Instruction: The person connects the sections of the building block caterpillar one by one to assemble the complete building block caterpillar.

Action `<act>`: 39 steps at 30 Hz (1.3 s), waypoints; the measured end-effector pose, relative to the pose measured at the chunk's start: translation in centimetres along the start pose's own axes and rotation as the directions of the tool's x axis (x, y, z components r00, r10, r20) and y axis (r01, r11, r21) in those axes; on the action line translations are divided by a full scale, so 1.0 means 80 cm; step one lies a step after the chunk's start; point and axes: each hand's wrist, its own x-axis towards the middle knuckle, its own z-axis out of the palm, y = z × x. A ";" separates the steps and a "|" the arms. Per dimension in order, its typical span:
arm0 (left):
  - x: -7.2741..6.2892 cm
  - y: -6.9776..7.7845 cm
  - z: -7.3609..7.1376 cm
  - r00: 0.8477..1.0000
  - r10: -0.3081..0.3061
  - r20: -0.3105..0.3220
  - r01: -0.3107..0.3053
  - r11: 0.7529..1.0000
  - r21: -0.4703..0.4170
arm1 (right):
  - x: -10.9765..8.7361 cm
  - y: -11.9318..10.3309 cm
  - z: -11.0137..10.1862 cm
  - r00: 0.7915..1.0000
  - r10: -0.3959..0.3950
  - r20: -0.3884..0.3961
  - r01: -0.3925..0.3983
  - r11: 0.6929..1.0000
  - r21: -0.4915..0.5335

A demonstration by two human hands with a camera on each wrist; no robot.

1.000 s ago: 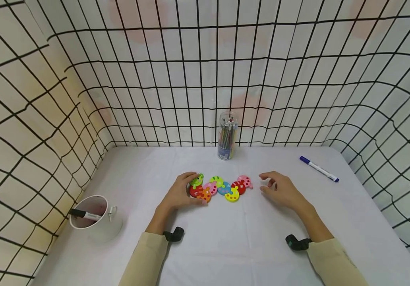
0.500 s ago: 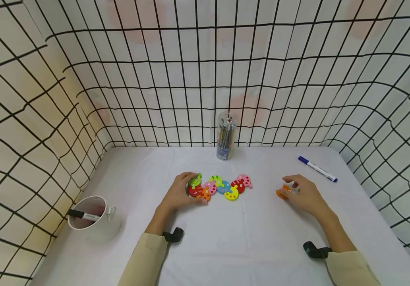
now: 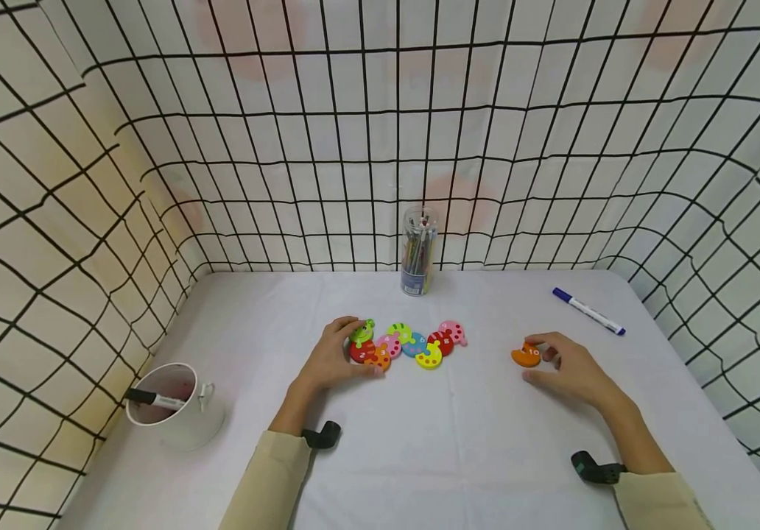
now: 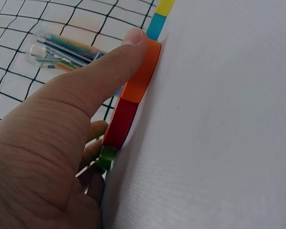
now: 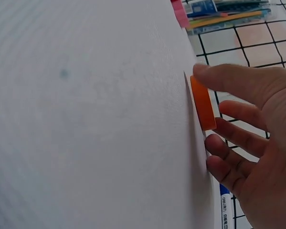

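A row of joined, numbered caterpillar puzzle pieces (image 3: 413,344) lies on the white table, green face piece at the left end, pink one at the right. My left hand (image 3: 330,357) grips that left end, its thumb at the orange piece (image 4: 143,71) and its fingers by the green face piece (image 3: 362,333). To the right of the row, apart from it, is a separate orange puzzle piece (image 3: 525,356). My right hand (image 3: 568,368) holds it between thumb and fingers; in the right wrist view the thumb touches the edge of this orange piece (image 5: 203,104).
A clear jar of pencils (image 3: 417,254) stands at the back. The blue-capped marker (image 3: 588,311) lies at the right. At the left is a white bucket (image 3: 204,412) with a black-capped marker (image 3: 155,399) inside. Black grid-patterned walls (image 3: 367,140) enclose the table on three sides.
My right hand has moved right from beside the row's pink end to the separate orange piece. That piece has turned and now shows more of its face. The left hand keeps its place.
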 end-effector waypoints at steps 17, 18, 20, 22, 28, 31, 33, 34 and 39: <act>0.000 -0.003 -0.007 0.999 0.038 0.020 -0.038 0.999 -0.019 | 0.017 -0.006 0.013 1.000 0.015 0.001 -0.015 0.998 0.062; 0.000 -0.003 -0.007 0.999 0.035 0.021 -0.035 0.999 -0.023 | 0.017 -0.007 0.013 1.000 0.022 -0.001 -0.022 0.998 0.064; 0.000 -0.004 -0.006 0.999 0.029 0.023 -0.028 0.999 -0.026 | 0.018 -0.008 0.013 1.000 0.028 -0.002 -0.028 0.997 0.067; 0.000 -0.004 -0.006 0.999 0.023 0.024 -0.023 0.999 -0.028 | 0.019 -0.011 0.014 1.000 0.029 -0.007 -0.029 0.997 0.068; 0.001 -0.004 -0.005 1.000 0.013 0.025 -0.012 0.999 -0.032 | 0.024 -0.024 0.019 1.000 0.018 -0.010 -0.017 0.996 0.090; 0.000 -0.003 -0.006 1.000 0.016 0.021 -0.015 0.999 -0.034 | 0.027 -0.033 0.021 1.000 0.017 -0.006 -0.017 0.994 0.104; 0.000 -0.003 -0.007 1.000 0.014 0.021 -0.013 0.999 -0.038 | 0.028 -0.040 0.023 1.000 0.016 -0.004 -0.016 0.993 0.113; 0.000 -0.002 -0.007 1.000 0.013 0.021 -0.013 0.999 -0.042 | 0.029 -0.042 0.023 1.000 0.011 -0.005 -0.011 0.993 0.116; 0.000 0.000 -0.007 1.000 0.009 0.023 -0.007 0.999 -0.053 | 0.031 -0.055 0.029 1.000 -0.007 -0.016 0.009 0.993 0.117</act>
